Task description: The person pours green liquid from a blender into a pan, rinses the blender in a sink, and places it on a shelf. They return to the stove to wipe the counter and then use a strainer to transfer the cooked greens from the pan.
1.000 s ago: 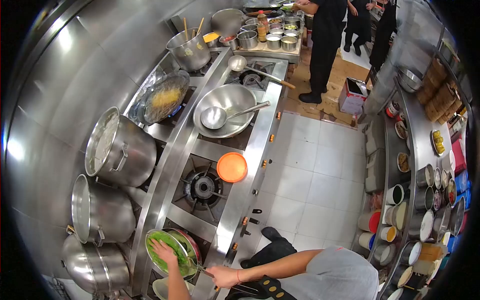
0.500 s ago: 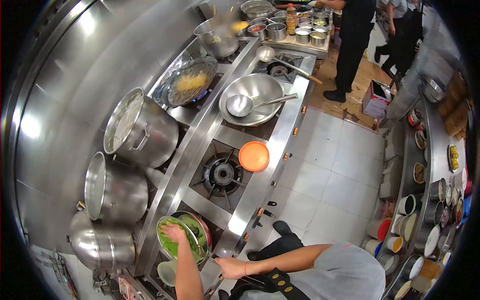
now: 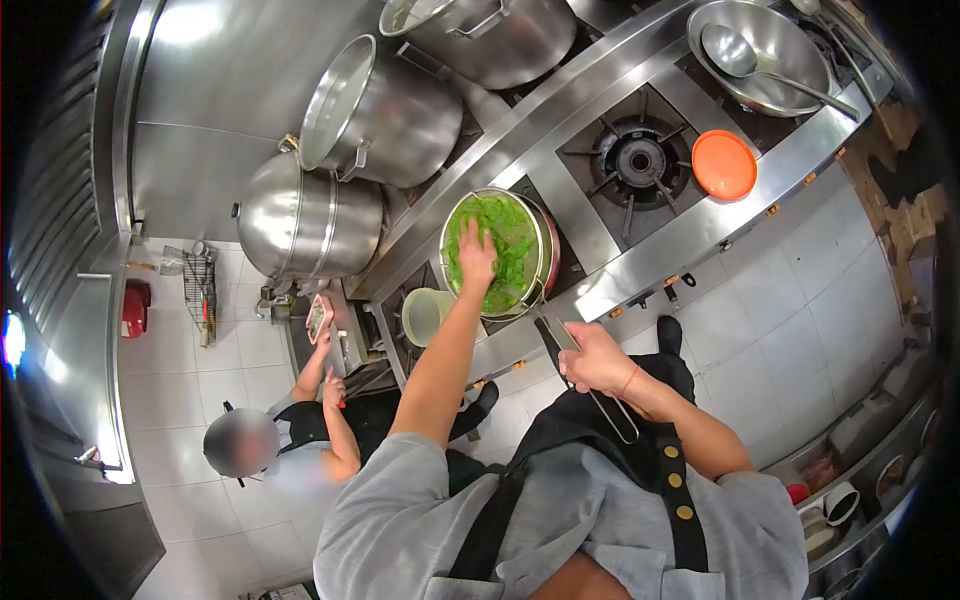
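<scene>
My left hand (image 3: pixel 478 258) rests on the chopped leafy greens (image 3: pixel 512 240), fingers spread, some fingertips sunk among the leaves. The greens fill a round metal strainer (image 3: pixel 447 262) that sits over a reddish-sided pot (image 3: pixel 553 255) at the stove. My right hand (image 3: pixel 598 358) is closed round the strainer's long looped handle (image 3: pixel 612 412), near my apron. Just left of the strainer stands a pale translucent plastic container (image 3: pixel 425 316). What lies under the greens is hidden.
A burner (image 3: pixel 640 160) and an orange plastic lid or plate (image 3: pixel 724 165) lie to the right, then a wok (image 3: pixel 800 80) with a ladle (image 3: pixel 730 52). Large steel pots (image 3: pixel 400 120) line the back. A co-worker (image 3: pixel 300 430) holding a pink container (image 3: pixel 319 318) is close on my left.
My view has swung left and down, bringing the co-worker into sight. My left hand remains on the greens, which show more fully now. My right hand keeps its grip on the handle.
</scene>
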